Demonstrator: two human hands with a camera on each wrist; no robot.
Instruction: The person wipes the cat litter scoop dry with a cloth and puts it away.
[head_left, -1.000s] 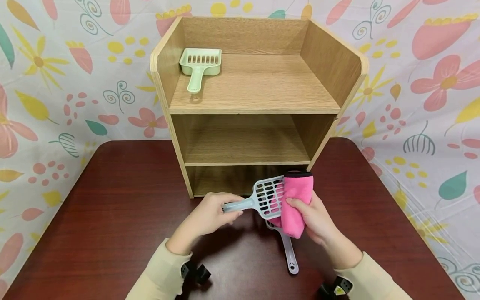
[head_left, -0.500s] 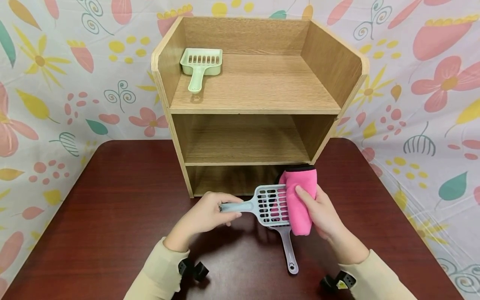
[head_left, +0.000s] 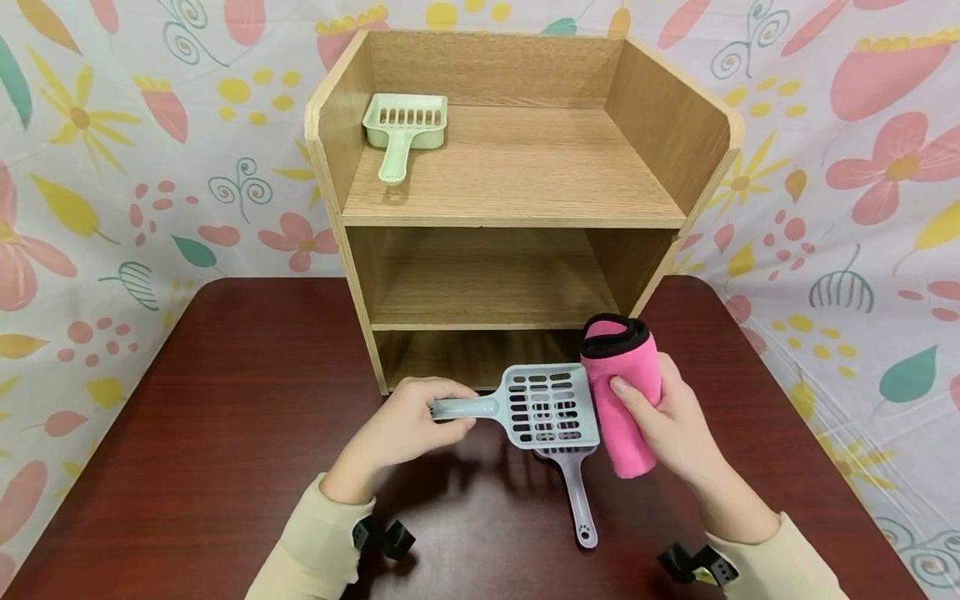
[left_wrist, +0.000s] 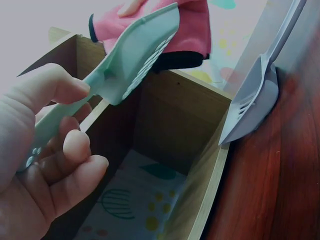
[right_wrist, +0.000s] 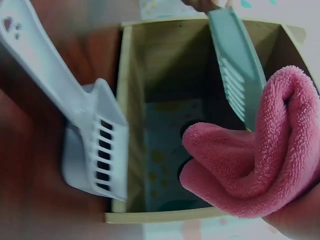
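My left hand (head_left: 408,423) grips the handle of a light blue slotted litter scoop (head_left: 551,407), held level above the table. A folded pink cloth (head_left: 621,400) with black edging is gripped in my right hand (head_left: 675,421), at the scoop's right edge; the right wrist view shows its fluffy folds (right_wrist: 270,165) close by the scoop's rim. Whether they touch is hard to tell. Below the blue scoop a greyish-lilac litter scoop (head_left: 576,500) lies on the table, handle toward me; its head is mostly hidden in the head view but shows in the right wrist view.
A wooden shelf unit (head_left: 510,222) stands at the back of the dark red table (head_left: 187,450). On its top board, at the left, sits a pale green scoop (head_left: 401,137) in a matching tray. A flower-patterned sheet (head_left: 862,250) hangs behind.
The pink cloth in my right hand has slid right, off the scoop's slotted face, uncovering it. The blue scoop has turned slightly and my left hand has shifted a little left.
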